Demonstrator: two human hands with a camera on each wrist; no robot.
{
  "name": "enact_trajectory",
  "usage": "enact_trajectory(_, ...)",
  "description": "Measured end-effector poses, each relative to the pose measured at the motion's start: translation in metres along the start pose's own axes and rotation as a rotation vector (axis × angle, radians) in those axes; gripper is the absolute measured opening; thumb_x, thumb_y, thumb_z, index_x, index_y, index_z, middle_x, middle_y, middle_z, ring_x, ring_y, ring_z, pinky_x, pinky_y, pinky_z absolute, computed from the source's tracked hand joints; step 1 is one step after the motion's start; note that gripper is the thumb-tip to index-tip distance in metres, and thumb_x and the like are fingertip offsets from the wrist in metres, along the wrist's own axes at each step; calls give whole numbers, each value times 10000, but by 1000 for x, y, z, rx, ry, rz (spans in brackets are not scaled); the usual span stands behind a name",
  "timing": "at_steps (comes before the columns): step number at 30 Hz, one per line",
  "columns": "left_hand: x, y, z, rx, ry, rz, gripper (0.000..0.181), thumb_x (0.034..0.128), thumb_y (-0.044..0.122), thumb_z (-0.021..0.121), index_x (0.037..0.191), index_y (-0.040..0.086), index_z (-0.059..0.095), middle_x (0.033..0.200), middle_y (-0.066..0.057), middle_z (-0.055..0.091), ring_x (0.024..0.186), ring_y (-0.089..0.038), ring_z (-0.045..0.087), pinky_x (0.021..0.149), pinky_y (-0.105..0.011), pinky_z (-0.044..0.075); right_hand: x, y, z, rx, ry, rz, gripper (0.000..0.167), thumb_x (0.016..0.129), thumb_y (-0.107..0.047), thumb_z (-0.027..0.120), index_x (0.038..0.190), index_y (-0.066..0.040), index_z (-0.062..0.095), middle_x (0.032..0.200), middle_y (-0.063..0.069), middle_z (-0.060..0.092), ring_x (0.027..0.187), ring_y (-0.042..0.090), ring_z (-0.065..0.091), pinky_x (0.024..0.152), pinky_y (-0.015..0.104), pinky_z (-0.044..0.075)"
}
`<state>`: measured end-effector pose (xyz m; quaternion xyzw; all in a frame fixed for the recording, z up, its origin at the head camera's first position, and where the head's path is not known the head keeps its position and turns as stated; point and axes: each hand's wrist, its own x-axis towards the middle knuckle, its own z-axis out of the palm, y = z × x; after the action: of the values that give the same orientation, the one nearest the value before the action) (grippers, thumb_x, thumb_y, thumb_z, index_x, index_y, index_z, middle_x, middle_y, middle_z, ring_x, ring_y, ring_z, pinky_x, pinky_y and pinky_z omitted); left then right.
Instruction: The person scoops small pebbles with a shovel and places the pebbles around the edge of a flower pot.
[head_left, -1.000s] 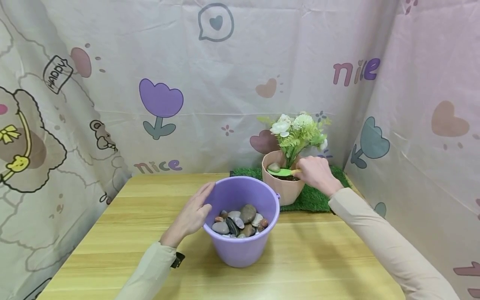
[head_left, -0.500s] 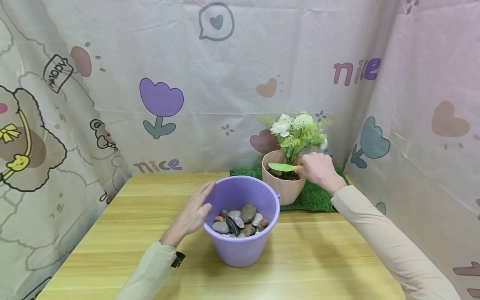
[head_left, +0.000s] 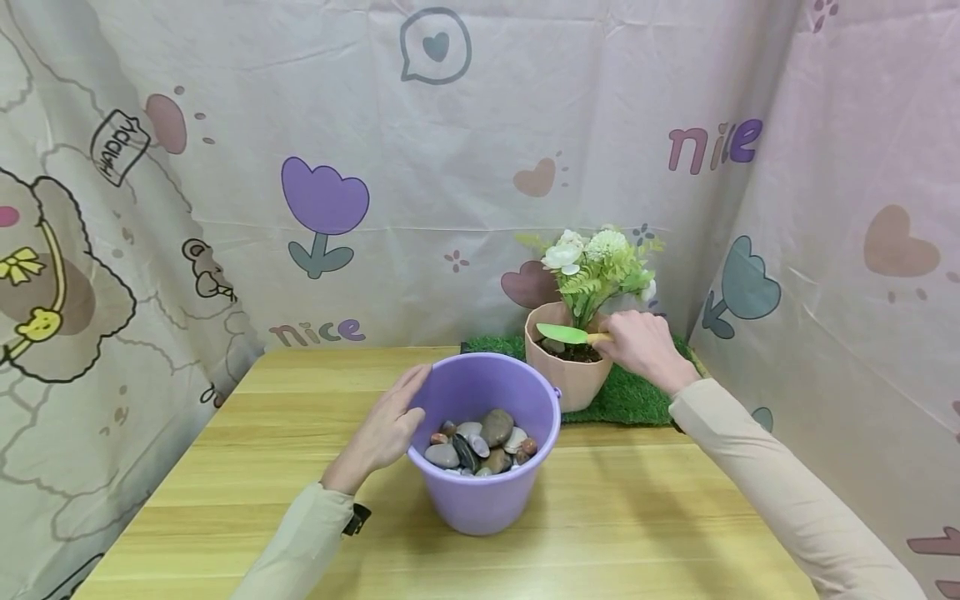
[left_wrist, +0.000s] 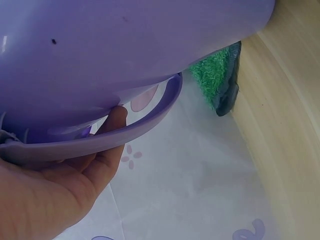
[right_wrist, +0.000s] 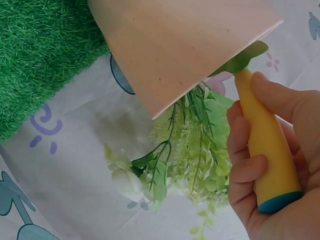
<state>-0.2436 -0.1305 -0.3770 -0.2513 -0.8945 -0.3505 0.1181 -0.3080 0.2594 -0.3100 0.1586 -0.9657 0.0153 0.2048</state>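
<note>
My right hand (head_left: 641,346) grips the yellow handle of a small garden trowel (right_wrist: 270,145). Its green blade lies level over the mouth of a pink flowerpot (head_left: 570,383), with no stone on it. Below the blade, a stone (head_left: 553,345) sits on dark soil inside the pot. White flowers with green leaves (head_left: 600,262) stand in the soil. With fairly straight fingers, my left hand (head_left: 382,429) rests against the left rim of a purple bucket (head_left: 483,504). Several stones (head_left: 495,427) lie in the bucket. Its handle (left_wrist: 120,137) passes in front of my left fingers.
Under the pot lies a green artificial grass mat (head_left: 633,400) at the back right of the wooden table (head_left: 300,433). A printed cloth (head_left: 450,167) hangs behind the table and along both sides.
A stone has dropped from the trowel onto the soil in the pot. The blade has risen slightly and levelled. My left hand and the bucket stay put.
</note>
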Motion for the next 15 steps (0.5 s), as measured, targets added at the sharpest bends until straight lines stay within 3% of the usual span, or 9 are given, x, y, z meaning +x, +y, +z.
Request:
enact_trajectory(7, 0, 0, 1, 1, -5, -3, 647, 897, 31, 474, 1518, -9, 297, 1585, -193, 293, 1445, -397, 299, 1188, -545, 234, -6, 2, -2, 62, -7, 5, 235, 894, -377, 679, 725, -214, 662, 596, -41, 494, 516, 151, 448, 415, 308, 328)
enact_trajectory(15, 0, 1, 0, -10, 2, 1, 643, 890, 30, 473, 1510, -23, 309, 1577, -206, 304, 1443, -401, 302, 1188, -545, 236, -11, -2, -10, 132, 48, 11, 211, 889, -431, 671, 913, -239, 756, 684, -47, 550, 557, 137, 469, 442, 293, 363)
